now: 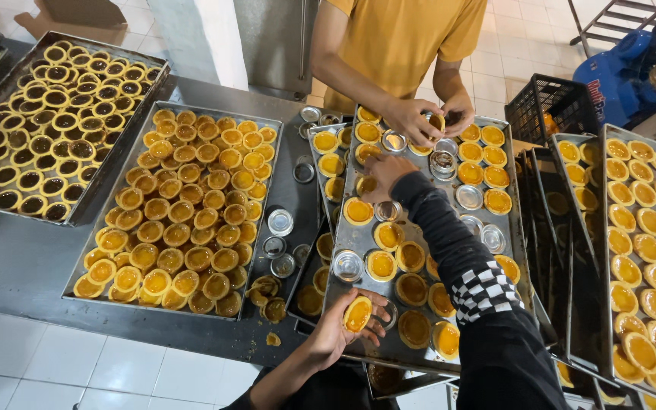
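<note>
Nearest, left hand (335, 334) cups one egg tart (357, 313) in a closed grip at the near edge of the centre tray (358, 250). Right hand (385, 176), grip pinching another tart (367, 185) mid-tray; empty tins between. Left tray (100, 228) packed full. Across the table (17, 258), a co-worker's hands (427, 118) work at the far edge.

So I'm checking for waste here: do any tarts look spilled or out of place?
Yes. A few tarts lie loose on the steel table beside the heaped tray, and one small piece sits near the table's edge.
</note>
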